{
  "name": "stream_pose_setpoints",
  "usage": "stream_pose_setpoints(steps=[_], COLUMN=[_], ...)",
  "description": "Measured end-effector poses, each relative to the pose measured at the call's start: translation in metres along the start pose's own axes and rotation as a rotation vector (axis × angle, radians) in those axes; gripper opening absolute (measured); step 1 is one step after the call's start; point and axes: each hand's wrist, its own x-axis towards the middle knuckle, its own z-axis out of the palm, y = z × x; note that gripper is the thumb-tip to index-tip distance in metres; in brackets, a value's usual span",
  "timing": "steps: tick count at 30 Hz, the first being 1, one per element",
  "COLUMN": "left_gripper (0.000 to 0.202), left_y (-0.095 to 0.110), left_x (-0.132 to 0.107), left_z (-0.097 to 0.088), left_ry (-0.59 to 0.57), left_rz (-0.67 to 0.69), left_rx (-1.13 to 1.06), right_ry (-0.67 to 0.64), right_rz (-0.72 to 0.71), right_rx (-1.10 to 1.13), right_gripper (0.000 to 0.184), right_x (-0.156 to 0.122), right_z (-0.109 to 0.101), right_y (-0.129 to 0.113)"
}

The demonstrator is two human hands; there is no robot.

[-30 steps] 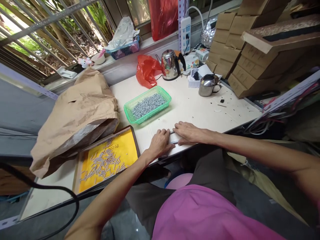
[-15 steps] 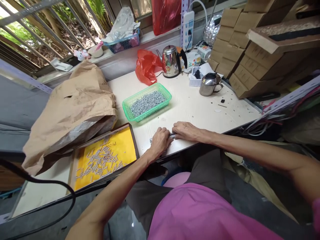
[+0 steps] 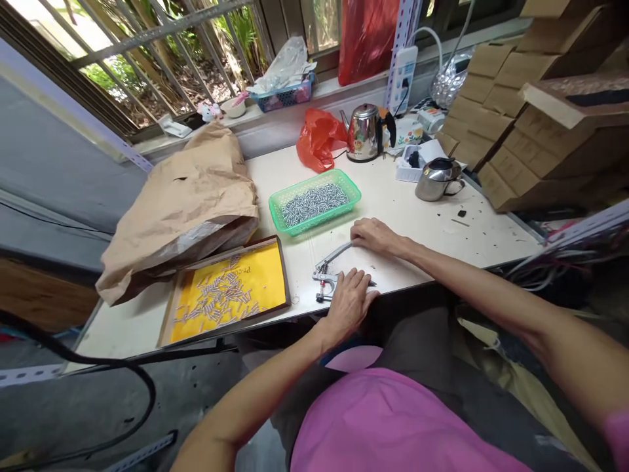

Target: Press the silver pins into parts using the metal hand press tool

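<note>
A grey metal pair of spring pliers (image 3: 337,253) lies spread on the white table near its front edge, its handles wide apart. Its jaw end, with a coil spring and a red part, points left. My left hand (image 3: 350,295) is closed over the lower handle, whose dark tip sticks out past the fingers. At the far end of the upper handle, my right hand (image 3: 376,236) has its fingers curled around the tip. Just beyond the pliers stands a green basket (image 3: 314,226) full of small metal pins. Left of them, more pins (image 3: 221,295) lie scattered on a yellow-lined tray (image 3: 286,278).
Crumpled brown paper (image 3: 187,190) covers the table's left part. Along the back are a red plastic bag (image 3: 317,141), an electric kettle (image 3: 364,134) and a small steel pot (image 3: 437,180). Cardboard boxes (image 3: 540,144) are stacked at the right. A black cable (image 3: 142,373) hangs at lower left.
The pliers' handles have spread apart. My right hand has moved away from me with the upper handle, and my left hand lies nearer the front edge. The camera view has turned left.
</note>
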Motion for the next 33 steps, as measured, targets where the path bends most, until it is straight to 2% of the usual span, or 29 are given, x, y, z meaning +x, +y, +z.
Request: stream_pose_setpoints(steps=[2,3,5,8,11,13,17,19,21,23,25,27,29,31,33], left_gripper=[0.036,0.036,0.037,0.042,0.048,0.052,0.058,0.056,0.045,0.032,0.024,0.024,0.025,0.026,0.026], left_y=[-0.001,-0.001,-0.002,-0.001,-0.001,-0.002,-0.002,-0.003,-0.010,-0.029,-0.061,-0.100,-0.139,-0.170,-0.192], left_x=[0.000,0.000,-0.001,-0.005,-0.012,-0.016,-0.022,-0.025,-0.028,-0.035,-0.045,-0.059,-0.076,-0.093,-0.106], left_z=[-0.002,-0.003,-0.003,0.002,0.011,0.017,0.020,0.014,0.001,-0.020,-0.047,-0.078,-0.106,-0.127,-0.139], left_ry=[0.022,0.034,0.046,0.020,0.000,0.002,0.044,0.086,0.146,0.240,0.345,0.387,0.355,0.329,0.259], left_rz=[0.006,0.015,0.029,-0.003,-0.012,0.018,0.031,0.061,0.091,0.042,-0.123,-0.336,-0.553,-0.739,-0.816], left_rx=[-0.012,-0.020,-0.046,-0.090,-0.127,-0.152,-0.143,-0.132,-0.106,-0.068,-0.027,0.039,0.159,0.268,0.323], right_ry=[0.007,0.007,-0.008,-0.072,-0.113,-0.082,0.107,0.274,0.463,0.638,0.734,0.697,0.622,0.559,0.514], right_rz=[0.000,-0.047,-0.239,-0.525,-0.635,-0.680,-0.701,-0.649,-0.582,-0.482,-0.353,-0.264,-0.179,-0.145,-0.171], right_rx=[-0.041,-0.052,-0.048,-0.046,-0.106,-0.098,0.178,0.369,0.482,0.490,0.419,0.315,0.211,0.157,0.166], right_gripper=[0.017,0.019,0.020,0.011,0.016,0.018,0.017,0.017,0.017,0.016,0.019,0.023,0.027,0.033,0.037], right_x=[0.006,0.007,0.007,0.004,0.002,0.002,0.008,0.014,0.025,0.043,0.065,0.085,0.097,0.096,0.084], right_z=[-0.002,-0.004,-0.005,-0.002,0.007,0.015,0.017,0.004,-0.017,-0.038,-0.053,-0.057,-0.052,-0.042,-0.031], right_y=[-0.012,-0.022,-0.047,-0.086,-0.110,-0.117,-0.124,-0.127,-0.125,-0.116,-0.097,-0.076,-0.058,-0.050,-0.052])
